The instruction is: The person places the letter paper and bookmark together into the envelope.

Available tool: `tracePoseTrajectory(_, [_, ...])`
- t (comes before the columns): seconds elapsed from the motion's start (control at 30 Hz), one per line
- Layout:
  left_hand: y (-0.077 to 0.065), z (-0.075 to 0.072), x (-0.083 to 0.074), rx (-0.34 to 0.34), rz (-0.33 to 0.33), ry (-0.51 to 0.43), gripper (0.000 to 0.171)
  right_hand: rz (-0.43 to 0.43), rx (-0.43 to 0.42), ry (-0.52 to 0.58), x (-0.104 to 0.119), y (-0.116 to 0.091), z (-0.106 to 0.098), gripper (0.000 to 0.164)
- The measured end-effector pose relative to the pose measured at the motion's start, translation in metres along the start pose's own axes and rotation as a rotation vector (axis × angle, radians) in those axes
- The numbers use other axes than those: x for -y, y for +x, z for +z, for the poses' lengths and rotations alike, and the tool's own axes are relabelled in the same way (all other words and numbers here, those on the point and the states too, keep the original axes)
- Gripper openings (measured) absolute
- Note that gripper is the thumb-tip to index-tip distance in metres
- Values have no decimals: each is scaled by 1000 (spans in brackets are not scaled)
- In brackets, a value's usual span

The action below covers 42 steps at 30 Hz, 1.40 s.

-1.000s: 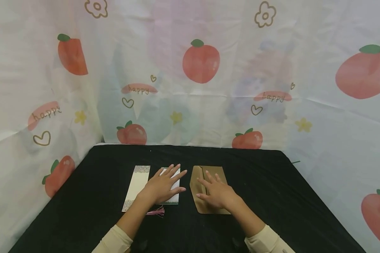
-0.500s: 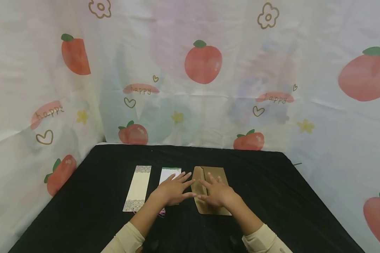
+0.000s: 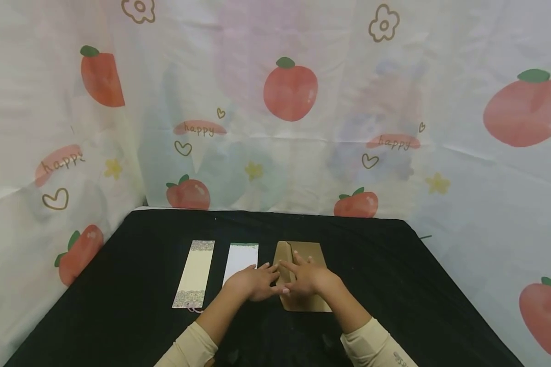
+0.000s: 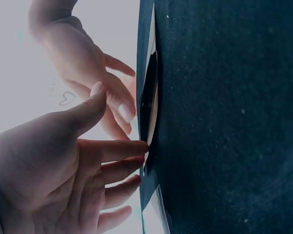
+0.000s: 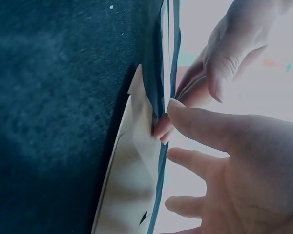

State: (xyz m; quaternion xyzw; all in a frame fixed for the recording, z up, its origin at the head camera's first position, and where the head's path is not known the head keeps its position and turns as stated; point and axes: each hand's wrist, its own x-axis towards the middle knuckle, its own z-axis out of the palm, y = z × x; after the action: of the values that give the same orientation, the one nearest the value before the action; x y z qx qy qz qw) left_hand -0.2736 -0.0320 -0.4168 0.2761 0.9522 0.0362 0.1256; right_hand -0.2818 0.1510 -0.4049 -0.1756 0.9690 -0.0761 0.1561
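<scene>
Brown envelope (image 3: 303,302) flat on black desk (image 3: 119,285), just past 12 o'clock, left hand (image 3: 257,283) at its 9 o'clock edge, right hand (image 3: 308,279) above, all fingers extended, gripping nothing; a light touch should spare the flap (image 3: 282,252) creases.

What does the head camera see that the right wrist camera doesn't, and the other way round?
Only the head view shows both cream sleeves, the readable "happy" words, the lacy pattern on the cream strip and the pink cord by it.

Only the right wrist view shows the palm of the right hand; the head view shows its back.

Both show that hand, the left hand, the brown envelope and the black cloth. Thin pale edges in the wrist view may be papers; I can't tell which.
</scene>
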Motion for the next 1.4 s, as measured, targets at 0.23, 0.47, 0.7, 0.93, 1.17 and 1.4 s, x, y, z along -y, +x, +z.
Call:
tracePoseTrajectory(0.23, [2,-5,6,-1,-5,-28,69,6,33,-31,-1,0,1,71])
tracePoseTrajectory(0.47, [2,-2,11,2,14,-74,68,21,52,-9,2,0,3,74])
tracePoseTrajectory(0.7, [2,1,13,11,20,-95,65,37,49,-2,6,-3,4,74])
tracePoseTrajectory(0.93, [1,0,10,39,60,-59,60,50,61,-8,6,-6,3,72])
tracePoseTrajectory(1.17, [3,1,12,51,53,-20,58,36,64,-12,6,-4,4,69])
tracePoseTrajectory(1.4, [4,4,11,67,47,-56,58,39,75,-5,6,-5,7,69])
